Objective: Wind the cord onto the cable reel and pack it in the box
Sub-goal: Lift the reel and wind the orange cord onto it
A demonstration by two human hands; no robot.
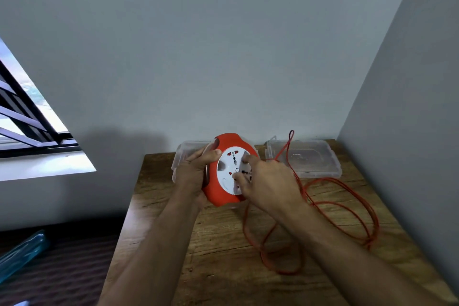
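Observation:
A round orange cable reel [221, 189] with a white socket face is held up above the wooden table [223, 256]. My left hand [196, 174] grips its left rim. On the white face rest the fingers of my right hand [268, 181]. The orange cord [347, 206] runs from the reel in loose loops across the table's right side, and one strand rises against the wall. A clear plastic box [182, 154] stands behind the reel, mostly hidden by it.
A clear plastic lid [305, 159] lies at the table's back right corner, with cord across it. Grey walls close the back and right. A barred window is on the left; a blue object [22, 253] lies low left.

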